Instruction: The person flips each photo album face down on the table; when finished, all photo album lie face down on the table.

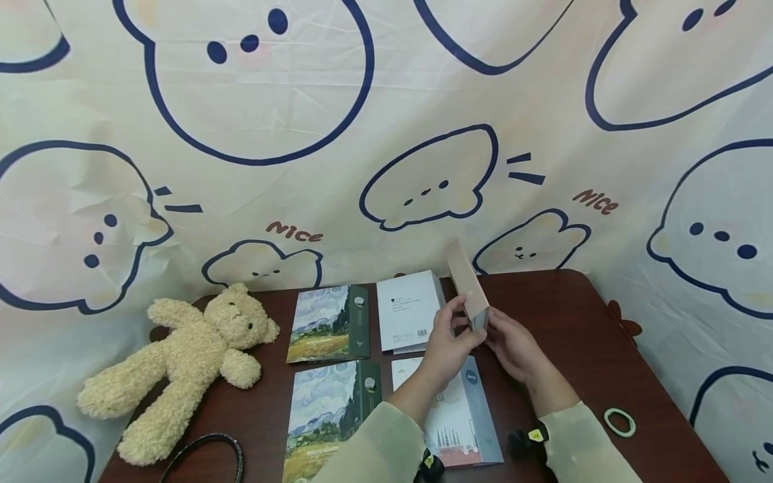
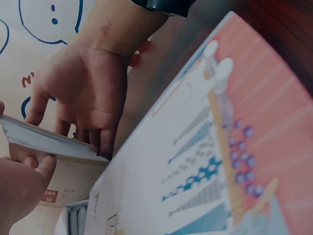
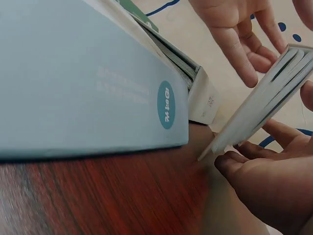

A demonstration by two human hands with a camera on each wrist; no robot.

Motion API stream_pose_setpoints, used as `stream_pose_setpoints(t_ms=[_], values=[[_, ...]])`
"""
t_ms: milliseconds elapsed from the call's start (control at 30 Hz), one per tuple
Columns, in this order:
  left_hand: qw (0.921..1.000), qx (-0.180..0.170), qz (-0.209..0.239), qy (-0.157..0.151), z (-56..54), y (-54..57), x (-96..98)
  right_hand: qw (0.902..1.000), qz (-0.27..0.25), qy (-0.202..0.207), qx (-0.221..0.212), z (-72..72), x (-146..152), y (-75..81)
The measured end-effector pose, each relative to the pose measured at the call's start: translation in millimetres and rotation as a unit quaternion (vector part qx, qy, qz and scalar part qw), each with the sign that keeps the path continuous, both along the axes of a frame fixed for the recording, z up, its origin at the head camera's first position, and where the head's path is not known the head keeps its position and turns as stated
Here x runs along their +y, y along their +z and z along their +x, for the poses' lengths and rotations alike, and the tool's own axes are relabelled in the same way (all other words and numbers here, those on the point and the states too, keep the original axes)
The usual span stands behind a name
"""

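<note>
Both hands hold a thick book with a plain beige cover [image 1: 468, 278], raised on edge near the back of the table. My left hand [image 1: 448, 345] grips its left side and lower edge. At the right side, the fingers of my right hand [image 1: 514, 343] lie against the cover. Its page edges [image 3: 266, 100] show in the right wrist view, slightly fanned between the covers. Under my forearms lies a white and blue book [image 1: 483, 416] with a pink printed edge. Behind my left hand is a white book [image 1: 407, 308] with a barcode.
Two albums with a painted landscape, one at the back [image 1: 326, 322] and one in front [image 1: 332, 409], lie left of centre. A cream teddy bear [image 1: 193, 369] lies at the left. A black braided strap [image 1: 238, 449] and a pale green ring [image 1: 619, 422] are near the front.
</note>
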State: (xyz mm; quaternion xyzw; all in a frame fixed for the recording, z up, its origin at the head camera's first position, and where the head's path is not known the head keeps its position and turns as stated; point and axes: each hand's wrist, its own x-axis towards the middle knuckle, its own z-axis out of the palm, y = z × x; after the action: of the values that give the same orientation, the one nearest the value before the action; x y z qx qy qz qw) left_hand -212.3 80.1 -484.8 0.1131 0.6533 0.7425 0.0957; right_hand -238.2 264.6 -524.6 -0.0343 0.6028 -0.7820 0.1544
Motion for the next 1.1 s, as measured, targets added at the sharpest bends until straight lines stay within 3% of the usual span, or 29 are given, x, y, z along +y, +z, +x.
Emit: stream_pose_setpoints(t_ms=[233, 733, 1100], values=[[0.9999, -0.013, 0.002, -0.002, 0.4, -1.9, 5.3, 0.9999, 0.01, -0.008, -0.005, 1.8, 4, 4.7], [0.9992, -0.015, -0.033, -0.016, -1.1, -0.5, 5.6, 0.9975, -0.07, -0.007, -0.008, 9.9, 4, 3.5], [0.9972, -0.032, -0.066, -0.013, 6.0, -8.4, 14.4, 0.9951, -0.02, -0.054, 0.081, 18.0, 18, 26.5]])
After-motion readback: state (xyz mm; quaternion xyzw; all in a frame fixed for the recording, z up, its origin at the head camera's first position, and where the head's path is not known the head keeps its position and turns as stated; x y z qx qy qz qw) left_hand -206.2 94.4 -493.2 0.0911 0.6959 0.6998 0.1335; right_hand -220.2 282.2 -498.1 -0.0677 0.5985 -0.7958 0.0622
